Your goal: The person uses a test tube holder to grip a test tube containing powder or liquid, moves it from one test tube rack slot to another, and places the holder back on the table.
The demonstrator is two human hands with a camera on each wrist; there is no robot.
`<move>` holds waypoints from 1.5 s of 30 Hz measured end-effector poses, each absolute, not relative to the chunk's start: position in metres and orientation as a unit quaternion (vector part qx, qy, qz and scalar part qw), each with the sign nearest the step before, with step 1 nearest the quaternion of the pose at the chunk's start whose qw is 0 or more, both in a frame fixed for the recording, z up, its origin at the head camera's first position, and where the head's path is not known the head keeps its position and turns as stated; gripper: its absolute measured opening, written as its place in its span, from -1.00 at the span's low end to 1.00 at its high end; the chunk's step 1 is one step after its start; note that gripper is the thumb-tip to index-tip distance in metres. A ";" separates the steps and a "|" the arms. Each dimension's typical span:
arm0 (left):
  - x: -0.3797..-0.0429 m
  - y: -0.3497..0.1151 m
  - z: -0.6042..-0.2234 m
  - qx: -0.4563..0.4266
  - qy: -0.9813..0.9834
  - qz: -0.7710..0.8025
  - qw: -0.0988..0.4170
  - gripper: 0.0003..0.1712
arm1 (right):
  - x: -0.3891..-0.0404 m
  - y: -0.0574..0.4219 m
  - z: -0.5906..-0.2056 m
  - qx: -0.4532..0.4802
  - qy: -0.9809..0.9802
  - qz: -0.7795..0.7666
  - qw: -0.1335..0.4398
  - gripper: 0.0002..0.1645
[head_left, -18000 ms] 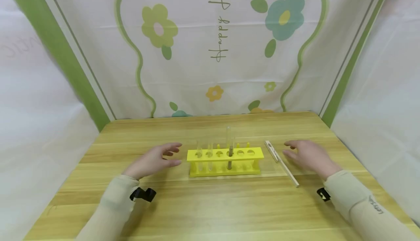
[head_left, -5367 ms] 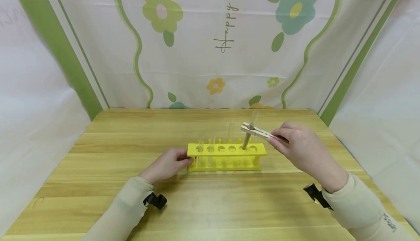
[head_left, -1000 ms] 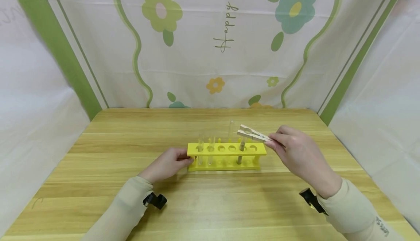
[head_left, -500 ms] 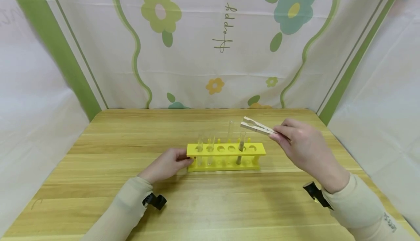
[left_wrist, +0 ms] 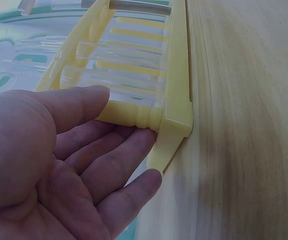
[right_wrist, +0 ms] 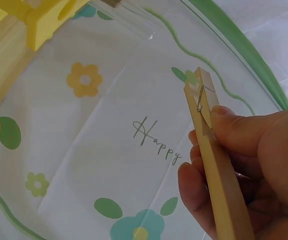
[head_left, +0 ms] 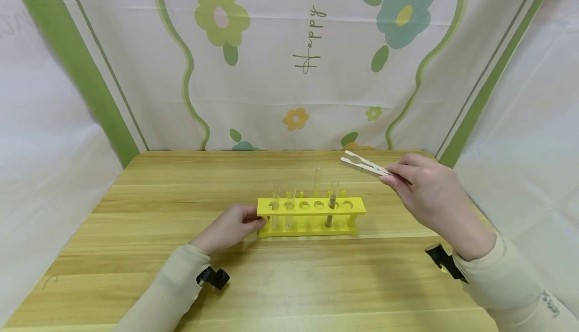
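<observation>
My left hand [head_left: 228, 229] grips the left end post of a yellow test tube rack [head_left: 311, 211], thumb on one side and fingers behind it in the left wrist view. A test tube with dark grey contents [head_left: 331, 203] stands in a hole toward the rack's right end. Two clear test tubes stand in the left holes, and another tube [head_left: 317, 177] sits upside down on a back peg. Up and right of the rack, my right hand [head_left: 429, 191] pinches a wooden test tube holder [head_left: 362, 166]. Its tip points left, with nothing in it.
The rack rests on a wooden table [head_left: 289, 282], with several bare pegs along its back. A white flowered curtain [head_left: 267, 71] hangs behind the table's far edge. White sheets flank both sides.
The wooden holder has come off the grey-filled tube and risen to the right with my right hand. That tube now stands in a hole further right than at first. My left hand stays put.
</observation>
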State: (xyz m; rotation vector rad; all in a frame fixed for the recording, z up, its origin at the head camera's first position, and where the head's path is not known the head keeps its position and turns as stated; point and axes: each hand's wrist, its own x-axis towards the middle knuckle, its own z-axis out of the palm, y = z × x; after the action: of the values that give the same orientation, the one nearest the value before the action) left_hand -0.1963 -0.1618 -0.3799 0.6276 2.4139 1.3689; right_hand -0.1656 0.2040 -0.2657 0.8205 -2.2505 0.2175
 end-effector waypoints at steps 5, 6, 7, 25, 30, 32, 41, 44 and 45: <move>-0.196 -0.162 -0.380 0.216 0.837 0.480 0.151 -0.69 | -0.167 0.207 -0.263 0.317 -0.874 0.082 0.359 -0.79; -0.196 -0.162 -0.380 0.216 0.836 0.481 0.152 -0.69 | -0.167 0.208 -0.263 0.315 -0.875 0.081 0.359 -0.79; -0.196 -0.162 -0.380 0.216 0.836 0.481 0.152 -0.69 | -0.168 0.208 -0.263 0.313 -0.876 0.081 0.357 -0.79; -0.197 -0.162 -0.381 0.217 0.843 0.469 0.149 -0.68 | -0.177 0.223 -0.270 0.265 -0.900 0.079 0.336 -0.79; -0.196 -0.161 -0.380 0.215 0.842 0.471 0.151 -0.68 | -0.182 0.229 -0.274 0.253 -0.907 0.080 0.326 -0.79; -0.196 -0.161 -0.379 0.216 0.841 0.472 0.153 -0.68 | -0.184 0.232 -0.277 0.246 -0.912 0.078 0.320 -0.79; -0.200 -0.162 -0.386 0.215 0.840 0.474 0.152 -0.68 | -0.197 0.245 -0.292 0.190 -0.941 0.082 0.267 -0.74; -0.207 -0.164 -0.398 0.214 0.841 0.474 0.152 -0.68 | -0.205 0.252 -0.300 0.165 -0.956 0.091 0.227 -0.71; -0.209 -0.165 -0.401 0.214 0.841 0.473 0.151 -0.68 | -0.208 0.254 -0.304 0.155 -0.960 0.092 0.212 -0.70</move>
State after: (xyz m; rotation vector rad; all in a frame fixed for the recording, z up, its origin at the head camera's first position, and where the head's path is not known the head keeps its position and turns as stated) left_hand -0.2087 -0.1647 -0.4014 0.6141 2.4143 1.3588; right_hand -0.2079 0.2543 -0.3036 0.4309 -2.6676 0.2564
